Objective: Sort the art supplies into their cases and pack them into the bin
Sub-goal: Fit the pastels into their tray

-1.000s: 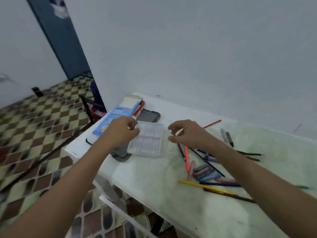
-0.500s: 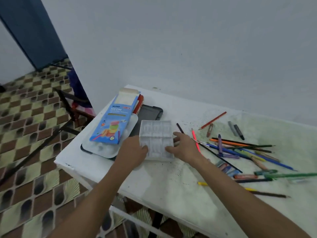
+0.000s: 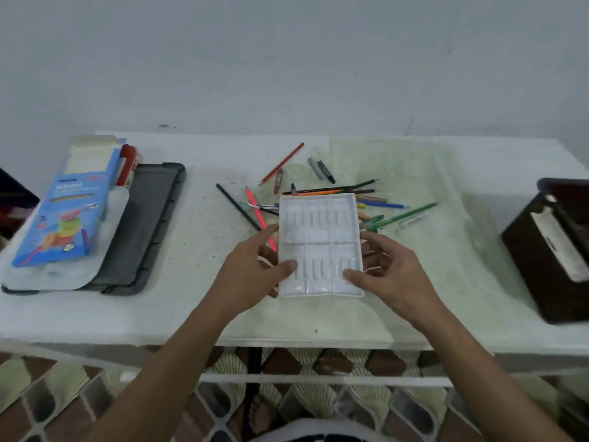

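Both hands hold the white tray (image 3: 320, 244) near the table's (image 3: 191, 314) front edge: left hand (image 3: 251, 275) and right hand (image 3: 390, 275) pinch its sides. The tray hides part of the pencils (image 3: 334, 191).

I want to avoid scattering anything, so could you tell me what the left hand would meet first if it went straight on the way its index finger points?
Probably the neon pink pencil just past the left hand, though depth is unclear.
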Demonstrator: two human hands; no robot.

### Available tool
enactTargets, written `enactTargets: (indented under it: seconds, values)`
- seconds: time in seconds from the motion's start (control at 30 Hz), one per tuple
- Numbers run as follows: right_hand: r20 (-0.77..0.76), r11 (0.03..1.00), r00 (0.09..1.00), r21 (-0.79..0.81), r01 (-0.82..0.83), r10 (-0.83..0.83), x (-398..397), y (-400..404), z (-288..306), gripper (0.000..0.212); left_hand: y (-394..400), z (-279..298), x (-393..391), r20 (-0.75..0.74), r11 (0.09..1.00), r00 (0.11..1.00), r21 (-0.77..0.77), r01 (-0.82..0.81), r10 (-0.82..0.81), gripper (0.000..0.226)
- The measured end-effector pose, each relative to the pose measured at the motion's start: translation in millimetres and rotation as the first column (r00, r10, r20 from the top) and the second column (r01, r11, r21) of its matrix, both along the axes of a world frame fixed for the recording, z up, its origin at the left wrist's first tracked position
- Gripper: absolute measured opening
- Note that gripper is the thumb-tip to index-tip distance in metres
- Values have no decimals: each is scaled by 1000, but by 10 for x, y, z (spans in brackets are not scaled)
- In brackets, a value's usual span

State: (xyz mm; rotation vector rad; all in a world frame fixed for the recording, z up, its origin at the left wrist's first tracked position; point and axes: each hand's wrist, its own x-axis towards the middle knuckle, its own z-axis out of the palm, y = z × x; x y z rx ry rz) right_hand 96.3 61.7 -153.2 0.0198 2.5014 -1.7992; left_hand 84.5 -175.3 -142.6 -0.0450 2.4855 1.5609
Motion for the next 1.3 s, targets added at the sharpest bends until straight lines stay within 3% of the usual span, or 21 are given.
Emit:
enactTargets:
  seconds: [0.2, 0.47, 0.63, 0.77, 1.13, 1.3]
  values:
    - [98, 1000, 995, -5, 1, 0, 579, 556, -142, 81, 419, -233, 437, 8, 991, 991, -16, 136, -136, 69]
    - [217, 989, 968, 48, -140, 126, 928, 788, -194, 74, 619, -325, 758, 90, 956, 979, -216, 198, -182, 59]
    - [178, 957, 962, 171, -236, 205, 756, 801, -133, 53, 716, -278, 683, 69, 916, 981, -353, 192, -179, 48]
    - [153, 913, 959, 302, -275, 238, 423, 732, -113, 48, 760, -309, 404, 56, 887, 988, -437, 151, -141, 26]
    - [54, 917, 977, 339, -211, 205, 65, 572, -86, 38, 724, -358, -135, 13, 827, 993, -552, 107, -120, 28]
    - [47, 900, 979, 386, -202, 200, -3, 532, -106, 50, 609, -346, -213, 26, 836, 992, -535, 120, -125, 29]
